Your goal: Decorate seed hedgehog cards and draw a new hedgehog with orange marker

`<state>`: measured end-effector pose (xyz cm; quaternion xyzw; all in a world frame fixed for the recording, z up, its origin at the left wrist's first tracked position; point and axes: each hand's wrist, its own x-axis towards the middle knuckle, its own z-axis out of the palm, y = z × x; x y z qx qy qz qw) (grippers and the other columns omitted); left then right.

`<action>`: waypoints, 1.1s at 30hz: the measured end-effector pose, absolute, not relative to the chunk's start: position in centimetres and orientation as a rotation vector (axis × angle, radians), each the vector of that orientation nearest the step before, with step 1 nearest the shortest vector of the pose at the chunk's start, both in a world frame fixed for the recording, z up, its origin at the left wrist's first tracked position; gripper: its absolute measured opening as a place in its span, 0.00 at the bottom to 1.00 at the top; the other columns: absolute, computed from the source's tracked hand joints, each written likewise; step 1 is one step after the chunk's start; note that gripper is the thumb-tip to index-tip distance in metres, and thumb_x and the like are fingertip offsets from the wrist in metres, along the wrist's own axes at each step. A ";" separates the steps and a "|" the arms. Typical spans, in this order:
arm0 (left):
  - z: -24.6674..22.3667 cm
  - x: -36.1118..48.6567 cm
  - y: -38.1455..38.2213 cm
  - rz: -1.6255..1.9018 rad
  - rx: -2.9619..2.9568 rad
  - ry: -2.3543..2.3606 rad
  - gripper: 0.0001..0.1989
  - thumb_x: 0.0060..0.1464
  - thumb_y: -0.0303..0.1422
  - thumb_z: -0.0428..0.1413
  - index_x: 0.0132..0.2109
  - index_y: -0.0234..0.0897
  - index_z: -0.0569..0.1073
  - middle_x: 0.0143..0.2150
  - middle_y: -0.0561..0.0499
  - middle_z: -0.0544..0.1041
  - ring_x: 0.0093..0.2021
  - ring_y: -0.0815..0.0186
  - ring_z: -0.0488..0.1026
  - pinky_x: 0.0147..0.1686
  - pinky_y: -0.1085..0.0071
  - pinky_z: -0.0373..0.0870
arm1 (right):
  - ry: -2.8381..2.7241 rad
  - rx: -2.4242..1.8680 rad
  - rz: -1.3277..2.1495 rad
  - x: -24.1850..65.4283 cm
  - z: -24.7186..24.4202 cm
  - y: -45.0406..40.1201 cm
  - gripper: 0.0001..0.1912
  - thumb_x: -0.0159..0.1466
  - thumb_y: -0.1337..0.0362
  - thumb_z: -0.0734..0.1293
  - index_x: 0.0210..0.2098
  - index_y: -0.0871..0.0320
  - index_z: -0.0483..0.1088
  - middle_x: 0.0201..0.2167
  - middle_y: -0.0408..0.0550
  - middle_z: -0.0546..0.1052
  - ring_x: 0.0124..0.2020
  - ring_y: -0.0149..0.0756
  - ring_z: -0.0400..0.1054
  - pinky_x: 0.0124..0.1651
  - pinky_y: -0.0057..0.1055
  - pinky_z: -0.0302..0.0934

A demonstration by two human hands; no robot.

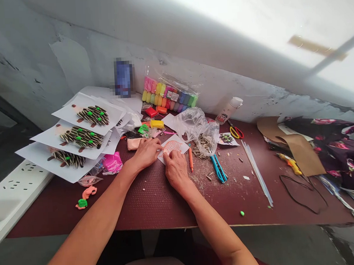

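Paper card [166, 151] bearing a peach clay shape [172, 147], scored in a mesh pattern, lies on the maroon bench [157, 206], directly under both hands. Work in hand: shaping or pressing this clay piece on its card.

Left of card: three overlapping sheets of seed-and-clay pictures [82, 131], striped sunflower seeds dotted with green clay; a pink clay packet [112, 162]; a peach clay block [133, 144].

At card: left hand [147, 153], grip narrow, fingertips at the card's left edge. Right hand [176, 170], grip narrow, fingertips down on the card's lower part. Cannot tell whether either pinches anything.

Behind card: a bag of coloured clay sticks [169, 94].

Right of card: an orange marker [190, 158]; a crumpled plastic bag of sunflower seeds [204, 143], with loose seeds scattered near the right hand; a blue-handled craft knife [218, 168]; red-and-yellow scissors [235, 132]; clear glue sticks [256, 172]; a yellow glue gun [290, 165]; and, furthest right, floral fabric [335, 148].
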<state>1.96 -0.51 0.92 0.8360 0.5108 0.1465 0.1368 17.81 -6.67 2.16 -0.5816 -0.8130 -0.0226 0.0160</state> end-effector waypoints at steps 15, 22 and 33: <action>1.3 2.0 -0.6 0.427 2.403 1.454 0.16 0.59 0.25 0.52 0.45 0.44 0.84 0.50 0.47 0.80 0.52 0.55 0.74 0.51 0.57 0.63 | -2.478 -1.761 -0.109 18.0 1.5 -6.7 0.15 0.72 0.68 0.60 0.53 0.58 0.75 0.41 0.55 0.73 0.43 0.43 0.62 0.43 0.35 0.50; 1.1 1.9 -0.6 0.450 2.415 1.449 0.16 0.59 0.26 0.52 0.43 0.45 0.84 0.49 0.47 0.80 0.51 0.55 0.74 0.50 0.58 0.63 | -2.548 -1.682 -0.159 17.8 1.2 -6.7 0.15 0.73 0.67 0.57 0.49 0.60 0.75 0.40 0.55 0.73 0.42 0.44 0.61 0.43 0.37 0.52; 1.2 1.9 -0.7 0.460 2.399 1.448 0.16 0.59 0.25 0.52 0.42 0.45 0.84 0.49 0.47 0.80 0.52 0.55 0.75 0.50 0.58 0.63 | -2.490 -1.583 -0.034 17.8 1.4 -6.8 0.14 0.71 0.69 0.60 0.48 0.57 0.77 0.39 0.51 0.72 0.41 0.40 0.61 0.44 0.34 0.51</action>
